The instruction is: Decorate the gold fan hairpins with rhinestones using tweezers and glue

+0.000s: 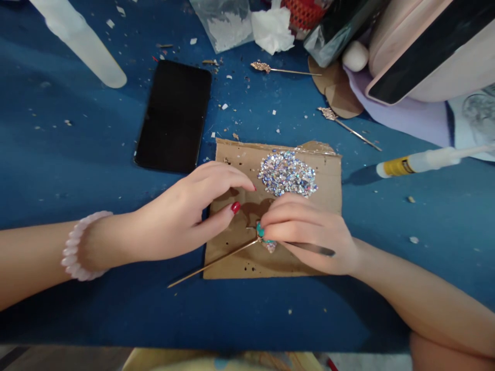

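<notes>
My left hand hovers over the left side of a cardboard piece, with its thumb and index finger apart and nothing between them. My right hand is closed around dark, slim tweezers, whose back end sticks out below the fingers. Under its fingertips lies a hairpin with a thin gold stick and a decorated head; teal pieces show there, partly covered by the fingers. A pile of small shiny rhinestones is just beyond my right hand on the cardboard.
A black phone lies at the upper left. Two gold hairpins rest beyond the cardboard. To the right is a glue bottle with a yellow label. A plastic bag, white tissue and scattered flakes are farther back.
</notes>
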`<action>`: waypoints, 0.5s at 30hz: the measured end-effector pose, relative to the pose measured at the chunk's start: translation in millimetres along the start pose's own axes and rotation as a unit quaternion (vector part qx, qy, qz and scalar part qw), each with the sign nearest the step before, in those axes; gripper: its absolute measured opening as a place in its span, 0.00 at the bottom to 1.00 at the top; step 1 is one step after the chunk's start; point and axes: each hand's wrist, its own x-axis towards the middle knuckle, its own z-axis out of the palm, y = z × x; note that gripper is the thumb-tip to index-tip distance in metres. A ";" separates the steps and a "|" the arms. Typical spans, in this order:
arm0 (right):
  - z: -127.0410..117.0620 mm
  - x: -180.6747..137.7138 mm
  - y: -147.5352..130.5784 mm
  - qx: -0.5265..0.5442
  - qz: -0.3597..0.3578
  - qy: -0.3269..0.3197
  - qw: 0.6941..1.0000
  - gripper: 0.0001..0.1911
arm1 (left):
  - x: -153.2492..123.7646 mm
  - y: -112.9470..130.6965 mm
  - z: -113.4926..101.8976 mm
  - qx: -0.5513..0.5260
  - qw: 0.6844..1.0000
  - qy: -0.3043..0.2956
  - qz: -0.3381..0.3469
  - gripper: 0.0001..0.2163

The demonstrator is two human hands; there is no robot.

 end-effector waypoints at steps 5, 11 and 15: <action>-2.0 0.6 -1.7 -0.010 0.002 0.000 1.000 0.10 | -0.1 -0.2 0.4 0.005 1.000 0.003 0.006 0.12; -1.1 0.2 -0.5 0.010 0.008 0.010 1.000 0.07 | -1.0 1.0 1.1 0.008 1.000 0.003 0.006 0.13; 2.7 0.0 0.8 0.028 0.004 0.024 0.999 0.05 | -1.4 0.4 1.9 0.007 1.000 0.002 0.008 0.13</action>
